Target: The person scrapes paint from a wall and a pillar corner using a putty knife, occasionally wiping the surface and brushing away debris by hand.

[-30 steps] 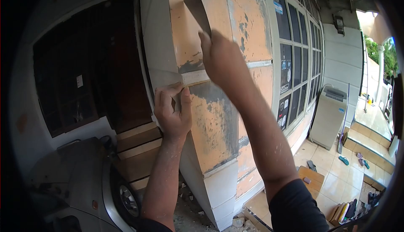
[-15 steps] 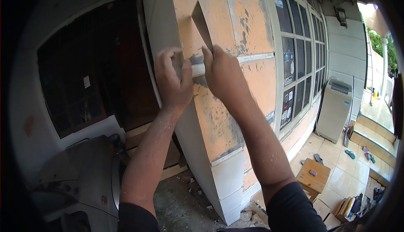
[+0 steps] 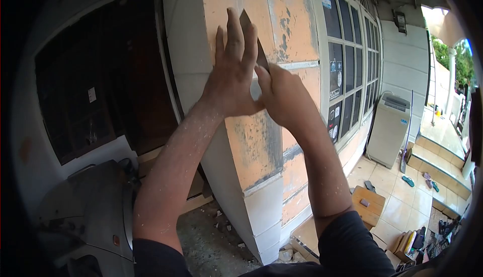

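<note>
My right hand [image 3: 286,95] is closed around a scraper [image 3: 262,55], its thin metal blade pointing up and to the left along the wall corner. The handle is hidden in my fist. My left hand [image 3: 232,78] has its fingers stretched upward beside the blade, the fingertips on or close to the blade and the wall; exact contact is hard to make out. Its thumb reaches toward my right hand. Behind both hands stands a corner wall [image 3: 255,149] with peach paint, worn down to grey in patches.
To the right are a barred window [image 3: 345,51], a washing machine [image 3: 390,131] and a small wooden stool [image 3: 370,199]. Sandals [image 3: 408,181] lie on the tiled floor. A dark covered vehicle [image 3: 85,211] stands low on the left, and rubble [image 3: 287,256] sits at the wall's foot.
My left hand has gone from curled fingers beside the wall edge to stretched fingers near the blade. My right hand, with the scraper, has shifted slightly right and down.
</note>
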Action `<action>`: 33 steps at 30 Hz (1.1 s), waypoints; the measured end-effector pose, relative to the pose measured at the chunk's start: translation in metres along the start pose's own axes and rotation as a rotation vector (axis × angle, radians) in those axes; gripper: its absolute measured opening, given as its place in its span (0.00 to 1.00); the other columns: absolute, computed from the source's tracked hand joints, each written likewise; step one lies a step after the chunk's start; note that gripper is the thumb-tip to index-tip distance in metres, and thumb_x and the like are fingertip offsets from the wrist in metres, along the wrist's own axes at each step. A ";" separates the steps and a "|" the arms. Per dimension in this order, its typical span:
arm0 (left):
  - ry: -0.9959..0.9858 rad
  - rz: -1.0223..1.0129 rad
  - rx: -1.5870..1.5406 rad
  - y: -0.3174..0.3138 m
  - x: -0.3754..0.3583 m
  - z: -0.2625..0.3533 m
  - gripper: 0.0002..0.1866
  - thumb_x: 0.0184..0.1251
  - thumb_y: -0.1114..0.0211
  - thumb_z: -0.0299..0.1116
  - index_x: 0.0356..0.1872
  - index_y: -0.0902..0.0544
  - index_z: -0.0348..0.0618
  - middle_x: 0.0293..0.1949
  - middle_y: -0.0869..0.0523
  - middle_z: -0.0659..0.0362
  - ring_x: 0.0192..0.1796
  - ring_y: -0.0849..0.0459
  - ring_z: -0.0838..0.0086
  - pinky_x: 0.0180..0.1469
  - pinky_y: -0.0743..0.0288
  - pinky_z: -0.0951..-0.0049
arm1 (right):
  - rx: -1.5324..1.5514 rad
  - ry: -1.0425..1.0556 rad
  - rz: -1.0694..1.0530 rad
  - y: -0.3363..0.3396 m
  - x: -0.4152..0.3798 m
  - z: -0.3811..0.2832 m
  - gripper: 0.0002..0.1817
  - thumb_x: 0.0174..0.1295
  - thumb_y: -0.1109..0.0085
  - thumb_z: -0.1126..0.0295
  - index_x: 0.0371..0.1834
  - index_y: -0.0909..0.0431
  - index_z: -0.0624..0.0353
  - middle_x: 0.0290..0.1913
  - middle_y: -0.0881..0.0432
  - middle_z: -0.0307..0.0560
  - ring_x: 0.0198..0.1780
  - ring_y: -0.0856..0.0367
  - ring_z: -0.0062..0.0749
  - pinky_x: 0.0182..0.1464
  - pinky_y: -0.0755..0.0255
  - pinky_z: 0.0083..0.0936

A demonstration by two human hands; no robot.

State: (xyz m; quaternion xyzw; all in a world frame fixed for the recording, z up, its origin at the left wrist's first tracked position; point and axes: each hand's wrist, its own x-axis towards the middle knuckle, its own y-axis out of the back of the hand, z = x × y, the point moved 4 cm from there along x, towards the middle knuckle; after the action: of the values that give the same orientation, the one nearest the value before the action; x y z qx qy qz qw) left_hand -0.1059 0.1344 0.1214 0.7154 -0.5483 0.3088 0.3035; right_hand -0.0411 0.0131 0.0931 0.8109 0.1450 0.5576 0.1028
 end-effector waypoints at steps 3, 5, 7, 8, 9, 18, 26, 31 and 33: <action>-0.099 -0.006 0.010 0.019 -0.009 0.017 0.80 0.48 0.19 0.69 0.87 0.71 0.48 0.84 0.67 0.26 0.86 0.69 0.26 0.77 0.72 0.13 | 0.002 0.004 -0.056 0.004 0.008 0.009 0.23 0.83 0.52 0.57 0.41 0.20 0.69 0.32 0.14 0.72 0.41 0.13 0.71 0.46 0.19 0.56; -0.121 0.065 -0.004 0.010 -0.014 0.012 0.80 0.48 0.32 0.87 0.87 0.70 0.49 0.84 0.67 0.26 0.86 0.71 0.27 0.74 0.80 0.12 | -0.009 0.038 -0.011 0.008 0.031 0.008 0.22 0.83 0.51 0.57 0.42 0.19 0.69 0.33 0.13 0.72 0.42 0.12 0.70 0.48 0.19 0.57; 0.018 0.207 -0.025 0.005 -0.013 0.002 0.79 0.47 0.50 0.96 0.88 0.70 0.49 0.84 0.68 0.26 0.86 0.72 0.28 0.74 0.81 0.14 | -0.047 0.079 0.094 0.006 0.076 -0.008 0.22 0.82 0.50 0.58 0.44 0.17 0.69 0.34 0.12 0.71 0.43 0.10 0.67 0.49 0.17 0.54; 0.103 0.310 -0.158 -0.005 -0.017 -0.008 0.77 0.50 0.61 0.97 0.87 0.71 0.46 0.85 0.66 0.28 0.86 0.71 0.28 0.74 0.80 0.14 | -0.073 0.119 0.170 0.005 0.100 -0.017 0.21 0.82 0.49 0.58 0.45 0.16 0.69 0.35 0.12 0.70 0.44 0.09 0.65 0.49 0.16 0.52; 0.095 0.315 -0.158 -0.005 -0.015 -0.008 0.77 0.50 0.61 0.97 0.87 0.71 0.46 0.85 0.66 0.28 0.86 0.71 0.28 0.74 0.80 0.14 | -0.075 0.166 0.187 0.005 0.123 -0.026 0.25 0.82 0.51 0.55 0.45 0.17 0.70 0.36 0.12 0.72 0.43 0.11 0.69 0.49 0.17 0.55; 0.296 0.069 0.137 -0.008 -0.014 -0.006 0.76 0.54 0.70 0.95 0.86 0.66 0.35 0.86 0.56 0.34 0.87 0.59 0.33 0.79 0.67 0.21 | 0.141 0.149 0.162 -0.015 0.054 0.018 0.20 0.81 0.46 0.59 0.42 0.21 0.70 0.32 0.17 0.76 0.41 0.17 0.77 0.42 0.23 0.57; 0.185 0.153 0.098 -0.005 -0.008 -0.013 0.77 0.54 0.65 0.95 0.86 0.68 0.33 0.84 0.49 0.33 0.85 0.50 0.31 0.83 0.51 0.32 | 0.257 0.049 -0.007 -0.023 -0.015 0.060 0.17 0.82 0.46 0.62 0.40 0.25 0.68 0.26 0.20 0.72 0.35 0.17 0.73 0.36 0.26 0.55; 0.230 0.379 -0.248 -0.005 -0.008 -0.014 0.74 0.58 0.63 0.92 0.87 0.63 0.34 0.79 0.36 0.35 0.81 0.35 0.38 0.80 0.36 0.44 | 0.220 0.121 0.002 -0.014 0.005 0.055 0.18 0.82 0.48 0.62 0.39 0.24 0.68 0.26 0.18 0.71 0.34 0.16 0.71 0.37 0.25 0.57; 0.254 0.237 -0.236 0.000 -0.002 -0.001 0.67 0.67 0.73 0.87 0.84 0.76 0.32 0.82 0.38 0.35 0.81 0.33 0.47 0.83 0.46 0.48 | 0.185 0.194 0.105 -0.020 0.023 0.051 0.19 0.82 0.47 0.60 0.42 0.21 0.69 0.32 0.17 0.73 0.39 0.16 0.72 0.41 0.23 0.53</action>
State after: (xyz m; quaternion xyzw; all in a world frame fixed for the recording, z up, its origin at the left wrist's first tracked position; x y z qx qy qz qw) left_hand -0.1069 0.1364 0.1204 0.5609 -0.6183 0.3635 0.4135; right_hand 0.0115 0.0396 0.0885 0.7657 0.1625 0.6221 -0.0161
